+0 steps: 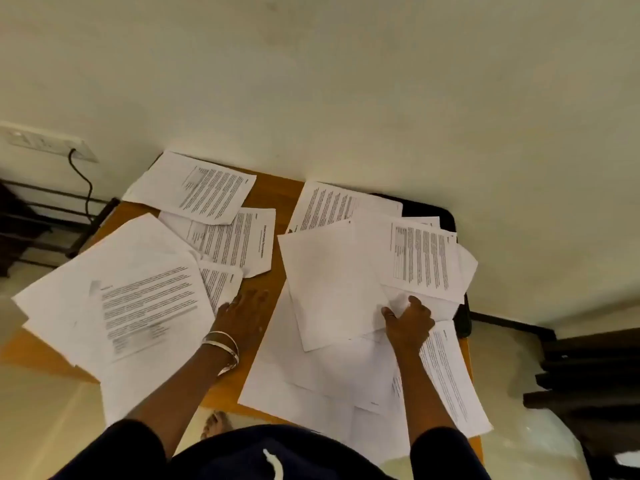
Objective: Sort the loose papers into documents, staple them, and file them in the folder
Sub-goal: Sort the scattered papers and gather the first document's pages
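Head view. We stand at a small wooden table point(273, 195) pushed against the wall, and the loose papers point(332, 358) lie spread over nearly all of it, some printed side up, some blank side up. We judge the spread to be deliberate: with sheets fanned out, headings can be read before grouping.

At 9 o'clock from the table's centre lies a fan of printed sheets point(138, 299) overhanging the left edge. Our left hand point(242, 315), wrist ringed by bangles point(223, 348), rests flat on the bare wood just beside this fan, fingers straight and lightly spread, their tips touching the nearest sheet's edge. We judge it steadies that group.

At 3 o'clock, our right hand point(408, 320) lies among overlapping sheets, fingers curled at the lower edge of a printed page point(420, 259). It appears to pinch or lift that edge, though we cannot tell which sheet it actually holds.

At 1 o'clock, a dark object point(431, 211) shows beneath the papers; it may be the folder, but we cannot confirm this. No stapler is visible. Sorting is at an early stage.
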### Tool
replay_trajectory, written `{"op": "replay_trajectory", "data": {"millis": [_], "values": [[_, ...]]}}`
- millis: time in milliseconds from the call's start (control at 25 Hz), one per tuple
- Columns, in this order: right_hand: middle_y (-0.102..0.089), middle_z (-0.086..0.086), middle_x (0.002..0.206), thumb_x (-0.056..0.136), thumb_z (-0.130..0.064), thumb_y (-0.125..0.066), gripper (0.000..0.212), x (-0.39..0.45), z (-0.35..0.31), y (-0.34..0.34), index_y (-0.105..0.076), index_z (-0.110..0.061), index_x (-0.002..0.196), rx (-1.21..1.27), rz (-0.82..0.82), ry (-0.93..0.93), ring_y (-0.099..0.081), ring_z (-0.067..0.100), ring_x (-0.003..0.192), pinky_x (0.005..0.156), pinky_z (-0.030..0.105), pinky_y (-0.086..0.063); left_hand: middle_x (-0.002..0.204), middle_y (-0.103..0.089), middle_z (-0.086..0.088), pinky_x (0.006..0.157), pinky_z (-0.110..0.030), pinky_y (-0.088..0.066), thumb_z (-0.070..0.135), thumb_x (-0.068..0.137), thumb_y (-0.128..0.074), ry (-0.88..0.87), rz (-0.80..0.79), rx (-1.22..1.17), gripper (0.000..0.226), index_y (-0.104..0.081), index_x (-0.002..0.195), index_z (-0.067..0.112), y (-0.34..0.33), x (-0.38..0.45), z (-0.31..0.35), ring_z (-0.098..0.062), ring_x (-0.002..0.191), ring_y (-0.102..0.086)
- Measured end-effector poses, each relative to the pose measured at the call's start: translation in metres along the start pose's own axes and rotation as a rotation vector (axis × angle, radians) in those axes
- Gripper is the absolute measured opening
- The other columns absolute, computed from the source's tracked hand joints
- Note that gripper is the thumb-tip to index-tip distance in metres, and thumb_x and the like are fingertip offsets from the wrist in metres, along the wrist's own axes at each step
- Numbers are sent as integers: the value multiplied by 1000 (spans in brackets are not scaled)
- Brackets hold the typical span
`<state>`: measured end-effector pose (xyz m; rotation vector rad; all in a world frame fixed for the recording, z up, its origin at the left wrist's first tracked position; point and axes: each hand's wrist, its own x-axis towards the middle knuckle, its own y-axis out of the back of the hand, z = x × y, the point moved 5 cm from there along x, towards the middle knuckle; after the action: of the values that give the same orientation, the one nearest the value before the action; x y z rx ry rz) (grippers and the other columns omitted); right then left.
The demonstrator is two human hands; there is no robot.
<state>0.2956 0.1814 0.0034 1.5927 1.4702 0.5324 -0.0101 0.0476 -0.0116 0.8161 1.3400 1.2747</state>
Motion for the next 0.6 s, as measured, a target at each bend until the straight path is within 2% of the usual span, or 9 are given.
{"op": "replay_trajectory", "data": {"millis": [40, 80, 200, 280, 360, 440, 480, 520, 600], "values": [[-44, 23, 137, 79, -37, -75, 76, 4, 1, -1, -39, -7, 139, 7, -5, -39, -38, 42, 126, 101, 52, -36, 154, -20, -8, 107, -45, -35, 27, 92, -49, 31, -72, -32, 63, -20, 147, 20, -2, -4, 0, -32, 135, -34], [-45, 23, 135, 77, -44, -75, 82, 7, 2, -2, -36, -8, 140, -34, -15, -78, -38, 42, 126, 100, 54, -35, 151, -28, -8, 106, -41, -35, 28, 94, -48, 65, -108, -107, 56, -27, 145, 19, 1, -10, 2, -30, 133, -37], [-49, 19, 129, 77, -55, -70, 78, 19, 1, -15, -40, -11, 134, -231, -89, -104, -41, 38, 123, 102, 57, -28, 126, -58, -7, 100, -31, -43, 28, 94, -50, 197, -61, -403, 37, -51, 130, 19, 1, -29, 1, -24, 113, -55], [-59, 17, 120, 80, -43, -71, 57, 23, -3, -23, -54, -10, 123, -149, -105, -114, -47, 38, 118, 105, 59, -22, 110, -66, -8, 92, -28, -47, 26, 92, -56, 314, 13, -607, 30, -59, 120, 20, 4, -47, -1, -22, 98, -61], [-66, 17, 108, 83, -28, -71, 33, 22, -6, -24, -66, -7, 109, 44, -78, -168, -53, 39, 112, 107, 62, -20, 105, -67, -7, 87, -23, -46, 24, 90, -58, 405, 38, -717, 26, -63, 115, 20, 6, -56, -3, -22, 94, -61], [-67, 18, 104, 87, -20, -68, 25, 6, -15, -15, -68, -3, 104, 219, 12, -141, -56, 39, 108, 104, 57, -30, 105, -66, -7, 89, -28, -48, 24, 89, -60, 518, 25, -809, 22, -66, 109, 20, 4, -60, -6, -24, 95, -61], [-66, 19, 104, 88, -18, -66, 23, -7, -26, -7, -66, 0, 104, 314, 93, -55, -58, 38, 105, 99, 50, -38, 105, -67, -6, 93, -34, -49, 25, 88, -61, 578, 40, -873, 18, -68, 104, 22, 4, -60, -7, -25, 95, -62], [-65, 19, 103, 90, -15, -63, 21, -26, -41, 8, -64, 2, 103, 386, 182, 111, -59, 36, 102, 92, 42, -43, 102, -69, -5, 93, -40, -51, 28, 87, -62, 650, 43, -978, 14, -69, 98, 23, 7, -61, -7, -25, 93, -64], [-64, 15, 98, 92, -11, -58, 13, -77, -73, 35, -62, -1, 99, 297, 359, 567, -57, 29, 94, 82, 31, -40, 94, -72, -4, 87, -44, -53, 36, 88, -60, 706, 57, -1293, 18, -70, 90, 21, 21, -57, 3, -27, 89, -67]]}}
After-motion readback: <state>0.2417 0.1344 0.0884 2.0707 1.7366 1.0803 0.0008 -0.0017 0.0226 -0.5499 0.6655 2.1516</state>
